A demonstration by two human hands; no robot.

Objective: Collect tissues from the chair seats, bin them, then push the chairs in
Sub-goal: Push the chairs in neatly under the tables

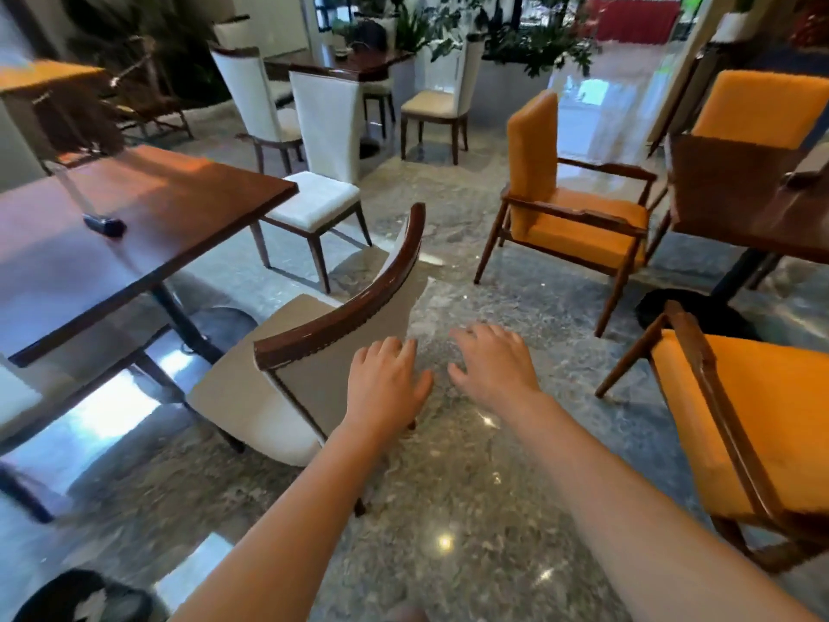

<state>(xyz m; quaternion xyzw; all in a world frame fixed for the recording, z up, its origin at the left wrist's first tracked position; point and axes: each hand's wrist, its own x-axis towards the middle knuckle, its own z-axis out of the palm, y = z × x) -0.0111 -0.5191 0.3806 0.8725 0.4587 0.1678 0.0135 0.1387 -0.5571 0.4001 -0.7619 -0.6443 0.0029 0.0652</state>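
A beige chair [287, 374] with a curved dark wood top rail stands turned away from the wooden table [148, 208] at the left. My left hand [386, 383] hovers open just behind the chair's back, fingers spread, holding nothing. My right hand [489, 361] is open beside it over the floor, also empty. A second white-seated chair [314, 199] stands at the table's far corner. A black bin [85, 599] with white tissue inside sits at the bottom left. No tissue shows on any seat in view.
Orange armchairs stand at the right [578, 217] and near right [758, 419], by another wooden table [740, 204]. A small dark object [105, 225] lies on the left table. White chairs and planters fill the back. Polished stone floor lies between the two groups.
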